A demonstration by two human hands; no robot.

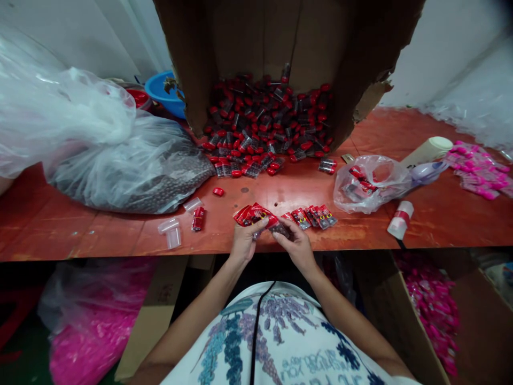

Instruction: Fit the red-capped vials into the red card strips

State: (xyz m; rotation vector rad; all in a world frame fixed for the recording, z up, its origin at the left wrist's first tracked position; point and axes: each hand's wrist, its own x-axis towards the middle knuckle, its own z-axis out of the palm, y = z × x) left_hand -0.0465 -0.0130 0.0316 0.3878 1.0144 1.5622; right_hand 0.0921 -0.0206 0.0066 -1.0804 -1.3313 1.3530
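Note:
Near the table's front edge, my left hand (243,241) is closed on several fanned-out red printed packets (256,213), thumb on top. My right hand (300,247) pinches the clear lower end of a packet (281,230) with small dark balls showing inside. Both hands are close together, the packets between them. Just right of my right hand, a row of similar red packets (315,217) lies overlapping on the table. Left of my left hand are a small red bundle or roll (197,218) and empty clear tubes (172,233). One red cap (218,191) lies farther back.
A cardboard box (240,37) on its side spills red-capped clear containers (260,128) onto the red table (132,230). A plastic bag of dark balls (140,166) lies left. Right are a clear bag (356,190), a white roll (401,219) and pink items (476,168).

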